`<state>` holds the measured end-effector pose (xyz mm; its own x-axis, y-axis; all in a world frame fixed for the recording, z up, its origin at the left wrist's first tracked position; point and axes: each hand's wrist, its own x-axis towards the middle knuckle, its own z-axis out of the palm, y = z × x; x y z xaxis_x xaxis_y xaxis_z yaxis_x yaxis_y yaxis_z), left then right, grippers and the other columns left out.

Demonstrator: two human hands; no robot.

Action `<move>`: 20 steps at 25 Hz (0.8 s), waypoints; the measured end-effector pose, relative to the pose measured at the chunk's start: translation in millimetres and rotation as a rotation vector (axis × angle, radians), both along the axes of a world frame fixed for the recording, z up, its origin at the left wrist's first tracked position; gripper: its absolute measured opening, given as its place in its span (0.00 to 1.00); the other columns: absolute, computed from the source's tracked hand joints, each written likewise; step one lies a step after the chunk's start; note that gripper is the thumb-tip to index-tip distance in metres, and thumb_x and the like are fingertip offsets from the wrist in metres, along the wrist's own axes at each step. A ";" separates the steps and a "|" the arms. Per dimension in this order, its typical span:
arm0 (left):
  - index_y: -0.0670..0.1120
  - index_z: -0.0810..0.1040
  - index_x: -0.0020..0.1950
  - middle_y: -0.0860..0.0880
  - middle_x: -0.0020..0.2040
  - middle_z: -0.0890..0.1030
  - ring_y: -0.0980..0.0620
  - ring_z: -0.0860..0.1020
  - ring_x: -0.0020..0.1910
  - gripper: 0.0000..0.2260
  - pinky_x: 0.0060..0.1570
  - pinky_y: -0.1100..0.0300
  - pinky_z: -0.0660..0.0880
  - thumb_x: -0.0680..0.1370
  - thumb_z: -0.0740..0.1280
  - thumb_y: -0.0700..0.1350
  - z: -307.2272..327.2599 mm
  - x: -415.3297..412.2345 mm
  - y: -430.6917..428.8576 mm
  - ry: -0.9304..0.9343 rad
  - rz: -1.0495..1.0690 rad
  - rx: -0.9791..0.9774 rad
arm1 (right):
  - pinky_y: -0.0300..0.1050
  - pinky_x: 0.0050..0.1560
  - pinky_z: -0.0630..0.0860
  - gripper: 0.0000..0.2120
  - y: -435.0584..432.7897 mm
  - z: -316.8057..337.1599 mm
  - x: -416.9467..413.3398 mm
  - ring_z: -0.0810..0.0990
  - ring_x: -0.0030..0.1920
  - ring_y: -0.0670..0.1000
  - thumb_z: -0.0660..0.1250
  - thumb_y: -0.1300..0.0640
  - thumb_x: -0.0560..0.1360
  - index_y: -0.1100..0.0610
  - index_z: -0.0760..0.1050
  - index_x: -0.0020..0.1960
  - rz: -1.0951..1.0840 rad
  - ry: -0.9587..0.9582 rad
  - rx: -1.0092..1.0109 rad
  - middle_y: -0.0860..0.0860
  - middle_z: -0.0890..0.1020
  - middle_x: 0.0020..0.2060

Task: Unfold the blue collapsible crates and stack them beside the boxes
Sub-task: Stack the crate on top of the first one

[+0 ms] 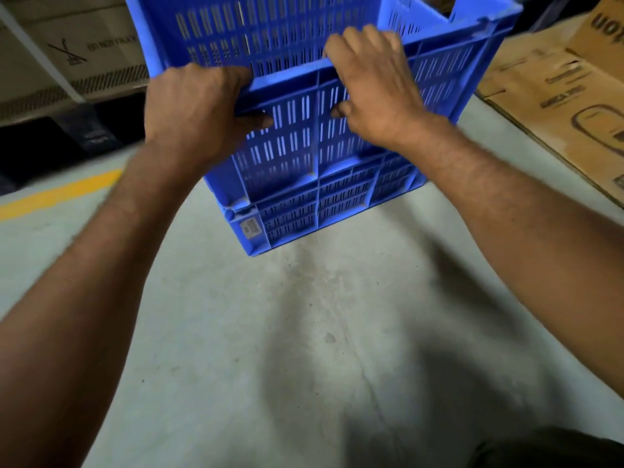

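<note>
An unfolded blue slotted crate [304, 153] sits on top of a lower blue crate [324, 211] that rests on the concrete floor. My left hand [196, 106] grips the near rim of the upper crate at its left part, fingers over the edge and thumb on the outer wall. My right hand [374, 86] grips the same rim further right, fingers curled inside. The far wall and right end wall of the upper crate stand upright. A white label [250, 228] marks the lower crate's near left corner.
Brown cardboard boxes [560, 96] lie right of the crates. More cartons [67, 52] stand on a rack at the upper left, with dark items [50, 143] beneath. A yellow floor line [57, 194] runs at the left. Grey concrete floor [287, 349] spreads in front.
</note>
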<state>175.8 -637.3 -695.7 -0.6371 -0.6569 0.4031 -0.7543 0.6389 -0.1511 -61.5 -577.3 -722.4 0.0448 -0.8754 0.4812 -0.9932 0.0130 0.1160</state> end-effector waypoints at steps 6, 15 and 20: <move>0.49 0.72 0.66 0.42 0.59 0.79 0.39 0.78 0.58 0.27 0.54 0.45 0.73 0.72 0.74 0.57 19.0 1.9 14.6 -0.140 0.069 0.242 | 0.56 0.76 0.55 0.43 16.7 24.6 19.0 0.63 0.74 0.62 0.74 0.59 0.66 0.58 0.58 0.76 -0.130 -0.041 0.296 0.60 0.66 0.72; 0.53 0.64 0.77 0.48 0.70 0.73 0.44 0.71 0.70 0.30 0.66 0.46 0.67 0.76 0.71 0.49 192.6 37.6 133.1 0.090 0.111 0.603 | 0.55 0.75 0.62 0.35 157.3 194.1 64.0 0.58 0.78 0.57 0.72 0.57 0.72 0.55 0.63 0.77 -0.288 -0.585 0.477 0.55 0.63 0.77; 0.53 0.70 0.72 0.50 0.66 0.77 0.45 0.75 0.66 0.24 0.62 0.48 0.70 0.77 0.69 0.53 339.7 28.6 237.9 0.175 0.099 0.689 | 0.54 0.66 0.72 0.25 275.8 339.4 67.5 0.71 0.67 0.56 0.71 0.58 0.73 0.53 0.73 0.69 -0.288 -0.784 0.410 0.51 0.76 0.65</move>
<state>204.5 -399.4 -356.0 -0.5255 -0.8501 -0.0331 -0.7897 0.4729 0.3909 6.0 -301.6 -383.0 -0.4079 -0.9105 -0.0678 -0.7544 0.3779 -0.5367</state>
